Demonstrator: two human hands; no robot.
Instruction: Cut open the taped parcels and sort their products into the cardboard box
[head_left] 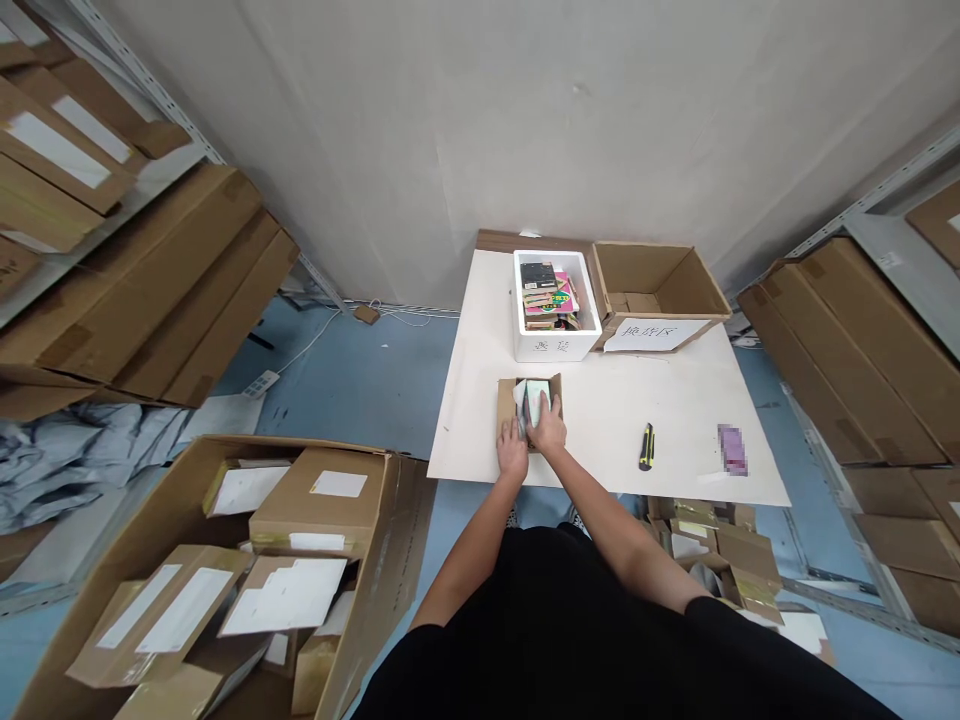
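Note:
A small open cardboard box sits near the front edge of the white table, its flaps folded outward. Inside it stands a pale green and white packet, with a whitish plastic-looking wrap on its left. My right hand grips the packet from above, its fingers on either side of the top. Over the left flap rests my left hand, fingers slightly apart and pressed onto the cardboard. The inside bottom of the box is hidden.
Behind the box stand a white foam bin of small packages and a large open carton with a paper sign. A yellow-black utility knife and a blurred purple item lie rightward. A big carton of parcels stands left.

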